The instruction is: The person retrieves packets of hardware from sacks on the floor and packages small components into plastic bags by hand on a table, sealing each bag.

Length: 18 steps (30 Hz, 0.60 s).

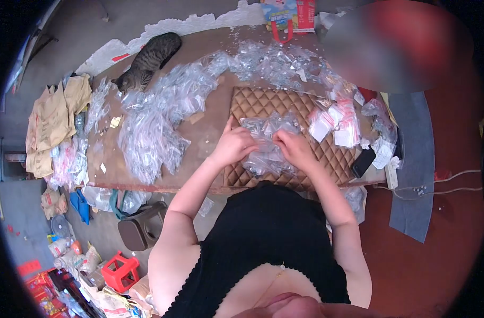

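My left hand [234, 143] and my right hand [295, 148] are over a brown quilted mat [321, 153] on the table. Between them is a small heap of clear plastic bags [271, 159] with greyish contents too small to name. The fingers of my left hand are closed on a clear plastic bag at the heap's left side, its index finger raised. My right hand pinches at the right side of the same bag. Where the fingertips meet the plastic, details are partly hidden. Papers and red-edged packets [347, 124] lie on the mat to the right.
A long pile of filled clear bags [154, 135] curves across the table [199, 143]. At the back left lies a tabby cat [156, 55]. A black phone [363, 163] and a power strip [392, 175] sit at the right edge. A red stool [120, 271] stands on the floor.
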### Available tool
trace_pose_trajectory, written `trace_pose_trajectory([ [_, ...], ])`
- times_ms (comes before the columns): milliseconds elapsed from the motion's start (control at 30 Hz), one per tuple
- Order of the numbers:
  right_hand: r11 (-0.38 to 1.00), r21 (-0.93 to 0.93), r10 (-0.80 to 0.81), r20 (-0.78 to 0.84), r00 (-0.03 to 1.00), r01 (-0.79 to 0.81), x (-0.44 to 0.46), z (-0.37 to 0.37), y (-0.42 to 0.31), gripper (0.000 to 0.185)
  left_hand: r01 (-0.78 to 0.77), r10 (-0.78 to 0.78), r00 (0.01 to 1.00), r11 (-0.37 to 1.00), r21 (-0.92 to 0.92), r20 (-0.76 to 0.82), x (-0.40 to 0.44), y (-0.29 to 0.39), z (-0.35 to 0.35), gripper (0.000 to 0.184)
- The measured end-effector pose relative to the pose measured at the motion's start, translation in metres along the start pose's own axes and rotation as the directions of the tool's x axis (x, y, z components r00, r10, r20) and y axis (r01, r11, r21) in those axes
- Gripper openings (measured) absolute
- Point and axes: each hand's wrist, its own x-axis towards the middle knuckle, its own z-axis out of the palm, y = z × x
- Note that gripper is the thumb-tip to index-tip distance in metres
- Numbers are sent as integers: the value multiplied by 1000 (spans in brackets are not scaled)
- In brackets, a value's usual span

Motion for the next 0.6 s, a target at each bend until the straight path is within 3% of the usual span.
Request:
trace_pose_trajectory([
  [33, 1000, -1, -8, -24, 1000, 8, -1, -1, 1, 12, -1, -10, 994, 995, -99, -111, 0, -3, 4, 18],
  [67, 1000, -3, -17, -44, 999, 17, -2, -2, 2, 12, -5, -6, 994, 995, -101, -110, 5, 4, 4, 18],
  [133, 1000, -4, -7, -57, 998, 7, -2, -1, 2, 14, -9, -149, 881, 943, -331, -448, 18, 28, 6, 19],
  [167, 1000, -2, 0, -67, 998, 0, -3, 1, 2, 15, -6, -153, 882, 942, -334, -446, 22, 32, 11, 19],
  [233, 1000, -9, 2, -70, 998, -3, -3, 4, 5, 15, 33, -81, 936, 989, -144, -342, 30, 34, 21, 19],
  [333, 1000, -13, 27, -77, 997, -28, -4, 1, 5, 16, 33, -80, 963, 983, -182, -257, 33, 30, 27, 18],
  [567, 994, 28, 104, -43, 994, -103, -5, -4, 2, 15, 48, -96, 921, 990, -134, -376, 23, 23, 28, 13],
  [600, 995, 29, 101, -46, 994, -100, -5, -3, 4, 15, 179, -224, 900, 972, -152, -374, 14, 12, 29, 14],
])
